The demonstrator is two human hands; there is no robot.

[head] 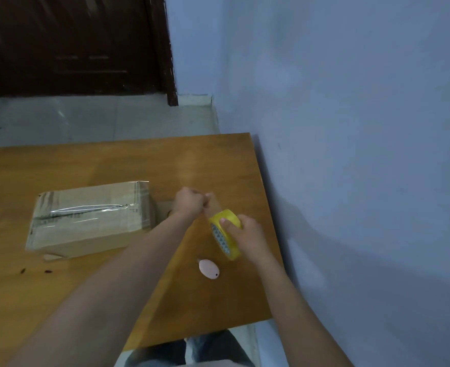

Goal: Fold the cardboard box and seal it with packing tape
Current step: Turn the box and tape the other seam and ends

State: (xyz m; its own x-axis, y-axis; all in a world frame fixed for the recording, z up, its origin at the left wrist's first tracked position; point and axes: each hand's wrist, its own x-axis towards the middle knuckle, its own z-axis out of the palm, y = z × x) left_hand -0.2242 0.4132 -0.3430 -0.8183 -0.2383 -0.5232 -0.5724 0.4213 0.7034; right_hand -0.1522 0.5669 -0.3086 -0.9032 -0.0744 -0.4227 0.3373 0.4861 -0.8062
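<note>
A closed cardboard box (91, 218) lies on the wooden table (59, 287), left of my hands, with a strip of clear tape along its top seam. My right hand (246, 231) grips a yellow roll of packing tape (225, 235) held on edge above the table. My left hand (190, 203) is curled just above and left of the roll, pinching the tape's free end (208, 195). Both hands are to the right of the box and do not touch it.
A small pink oval object (209, 270) lies on the table below the roll. The table's right edge meets a blue wall (350, 154). A dark door (73, 43) and grey floor are beyond the far edge. My legs show below the near edge.
</note>
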